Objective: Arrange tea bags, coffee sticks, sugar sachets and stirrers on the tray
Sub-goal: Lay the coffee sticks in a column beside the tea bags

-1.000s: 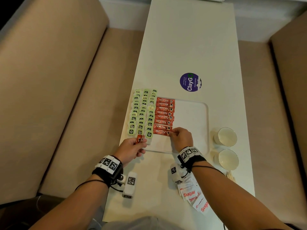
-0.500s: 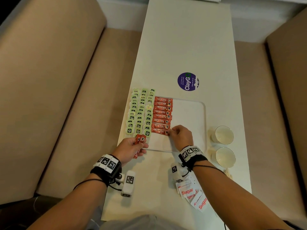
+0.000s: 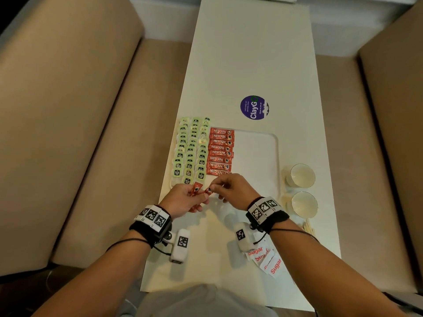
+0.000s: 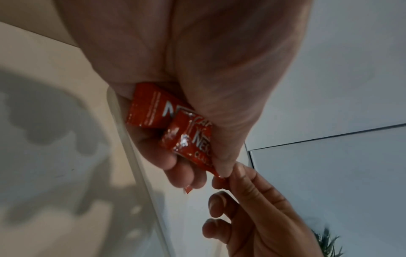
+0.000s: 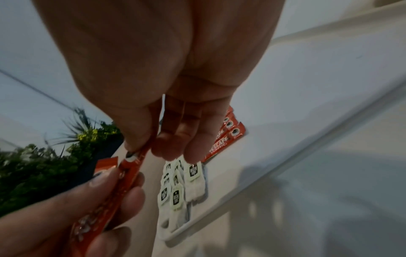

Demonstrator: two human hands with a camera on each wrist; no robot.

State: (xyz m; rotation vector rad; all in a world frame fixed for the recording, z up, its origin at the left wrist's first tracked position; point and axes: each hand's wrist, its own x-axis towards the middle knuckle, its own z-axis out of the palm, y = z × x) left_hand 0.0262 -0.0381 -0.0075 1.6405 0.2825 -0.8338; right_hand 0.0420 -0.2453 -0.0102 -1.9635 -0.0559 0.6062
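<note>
A white tray (image 3: pixel 258 154) lies on the table with rows of green-tagged tea bags (image 3: pixel 191 149) on its left part and a column of red coffee sticks (image 3: pixel 220 152) beside them. My left hand (image 3: pixel 183 199) grips two red coffee sticks (image 4: pixel 173 121) above the tray's near edge. My right hand (image 3: pixel 231 187) pinches the far tip of one of these sticks (image 5: pixel 134 160) between thumb and forefinger, the other fingers loosely extended. Sugar sachets (image 3: pixel 266 259) lie on the table near my right wrist. Wooden stirrers (image 3: pixel 307 227) lie by the right edge.
Two white cups (image 3: pixel 302 175) (image 3: pixel 304 203) stand right of the tray. A purple round sticker (image 3: pixel 254 108) is on the table beyond the tray. Beige benches flank the table on both sides. A green plant (image 5: pixel 44 156) shows in the right wrist view.
My right hand left the lowest coffee stick on the tray and moved left to my left hand, where it now pinches the tip of a held stick.
</note>
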